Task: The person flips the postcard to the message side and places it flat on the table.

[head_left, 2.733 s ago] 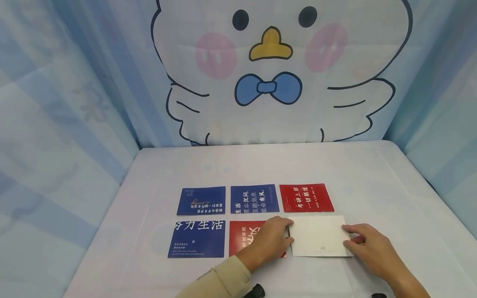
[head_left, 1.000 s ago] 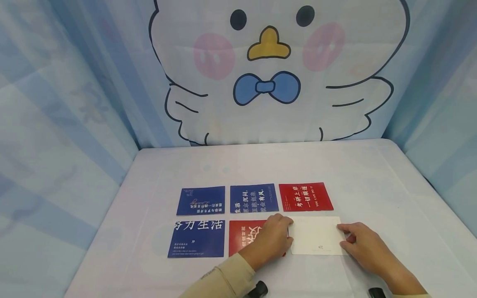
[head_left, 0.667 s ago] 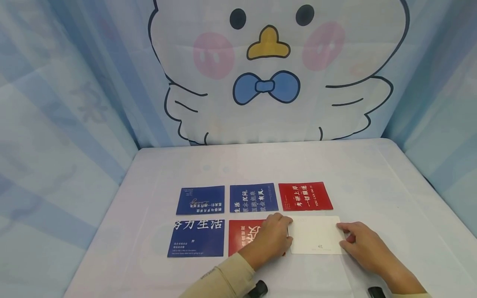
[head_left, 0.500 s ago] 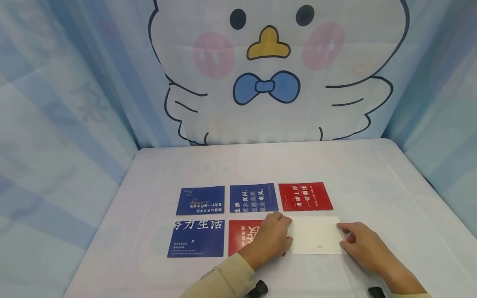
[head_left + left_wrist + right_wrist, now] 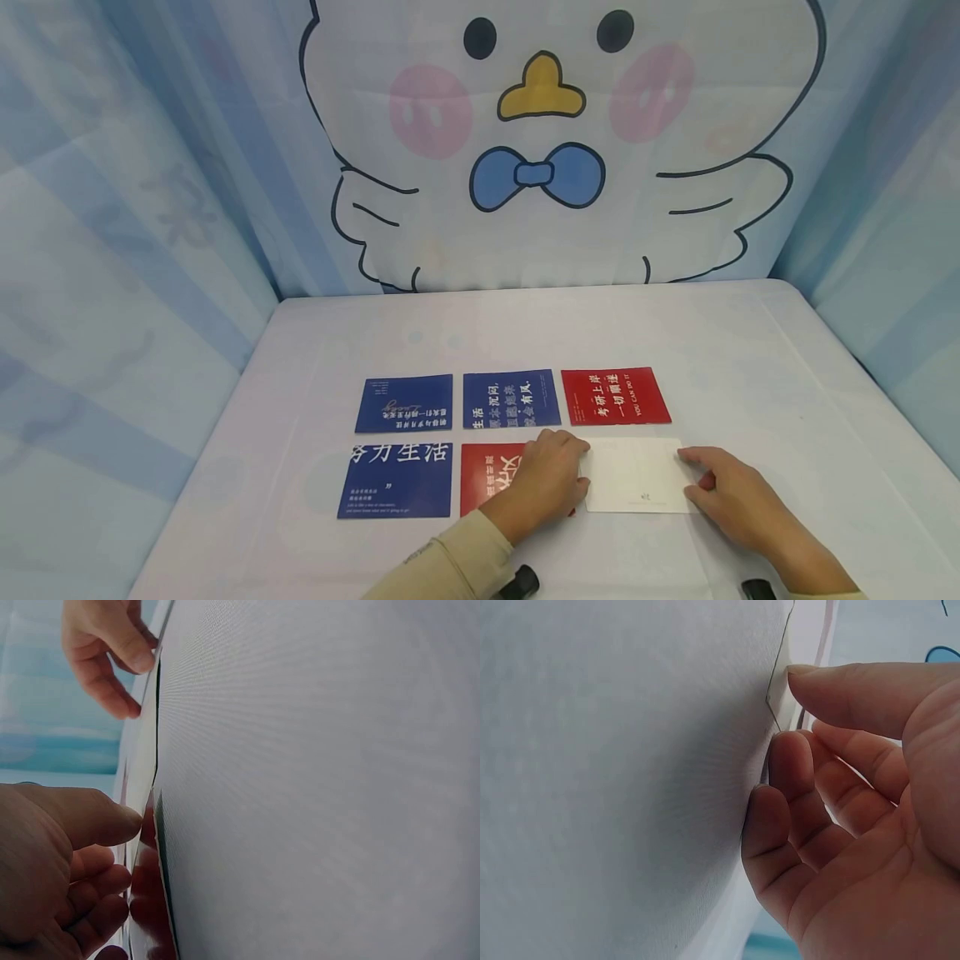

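Observation:
A cream postcard (image 5: 633, 477) with a small dark mark near its lower edge lies flat at the right end of the front row, between both hands. My left hand (image 5: 542, 483) touches its left edge with thumb and forefinger spread apart; the palm covers much of a red postcard (image 5: 480, 479) printed in white. At the opposite edge my right hand (image 5: 731, 496) rests thumb and forefinger on the card's rim. In the right wrist view the right thumb (image 5: 832, 694) presses near the card's corner, other fingers loosely bent beside it. The left thumb (image 5: 105, 817) meets the edge in the left wrist view.
Behind stand two blue postcards (image 5: 405, 404) (image 5: 512, 400) and a red postcard (image 5: 615, 396) in a row. Another blue postcard (image 5: 395, 483) is at front left. A white cloth covers the table (image 5: 525, 329); printed curtains (image 5: 112, 292) rise around it.
Compared with the oldest frame, the cream postcard and my right hand sit slightly further left. Over the last second both hands stay almost still, and the card's far edge sits slightly lower in view.

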A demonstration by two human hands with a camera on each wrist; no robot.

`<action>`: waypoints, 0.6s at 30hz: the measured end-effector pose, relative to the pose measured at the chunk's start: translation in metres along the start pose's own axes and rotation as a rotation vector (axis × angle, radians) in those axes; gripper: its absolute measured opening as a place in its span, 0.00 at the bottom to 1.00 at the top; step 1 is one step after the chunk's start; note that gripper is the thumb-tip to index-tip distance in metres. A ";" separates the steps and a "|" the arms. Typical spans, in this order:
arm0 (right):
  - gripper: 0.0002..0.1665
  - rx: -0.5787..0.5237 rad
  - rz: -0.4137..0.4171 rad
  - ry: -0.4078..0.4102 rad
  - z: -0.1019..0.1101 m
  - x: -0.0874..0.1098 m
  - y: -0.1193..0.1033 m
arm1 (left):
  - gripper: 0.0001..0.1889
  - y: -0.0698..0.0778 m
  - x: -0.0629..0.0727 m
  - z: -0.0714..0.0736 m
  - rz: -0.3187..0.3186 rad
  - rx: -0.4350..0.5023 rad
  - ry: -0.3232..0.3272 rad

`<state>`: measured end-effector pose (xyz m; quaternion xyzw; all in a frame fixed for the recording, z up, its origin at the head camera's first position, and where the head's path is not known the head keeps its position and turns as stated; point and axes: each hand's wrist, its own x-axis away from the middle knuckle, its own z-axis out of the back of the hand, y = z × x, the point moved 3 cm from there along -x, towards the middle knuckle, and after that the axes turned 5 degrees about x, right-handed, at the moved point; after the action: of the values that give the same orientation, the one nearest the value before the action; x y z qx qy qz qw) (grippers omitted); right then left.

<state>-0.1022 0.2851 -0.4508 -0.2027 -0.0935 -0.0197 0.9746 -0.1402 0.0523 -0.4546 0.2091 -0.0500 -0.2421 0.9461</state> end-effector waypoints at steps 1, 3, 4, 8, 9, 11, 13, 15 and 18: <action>0.32 0.000 0.000 0.000 0.000 0.000 0.000 | 0.24 0.000 0.000 0.000 0.001 0.000 -0.001; 0.33 0.001 0.000 0.002 0.000 0.000 0.000 | 0.24 0.000 0.000 0.000 0.004 0.001 -0.004; 0.33 0.000 0.000 0.003 0.000 0.000 0.000 | 0.24 0.000 0.000 0.000 0.005 0.000 -0.005; 0.33 -0.003 0.002 0.008 0.001 0.000 0.000 | 0.24 0.000 -0.001 0.001 0.005 -0.021 -0.015; 0.33 -0.003 0.003 0.009 0.001 0.000 -0.001 | 0.24 0.000 -0.001 0.001 0.003 -0.027 -0.017; 0.33 -0.003 0.010 0.009 0.001 0.000 -0.001 | 0.24 -0.001 0.000 0.002 -0.001 -0.040 -0.023; 0.33 -0.003 0.012 0.015 0.002 0.000 -0.001 | 0.24 0.000 0.002 0.004 -0.005 -0.046 -0.027; 0.32 -0.007 0.006 0.034 0.005 0.001 -0.001 | 0.25 0.000 0.004 0.010 -0.005 -0.030 -0.024; 0.32 -0.026 -0.014 0.075 0.012 0.002 -0.003 | 0.26 0.000 0.009 0.023 -0.009 0.025 -0.006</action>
<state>-0.1023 0.2874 -0.4386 -0.2140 -0.0581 -0.0353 0.9745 -0.1364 0.0393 -0.4340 0.2202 -0.0548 -0.2464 0.9422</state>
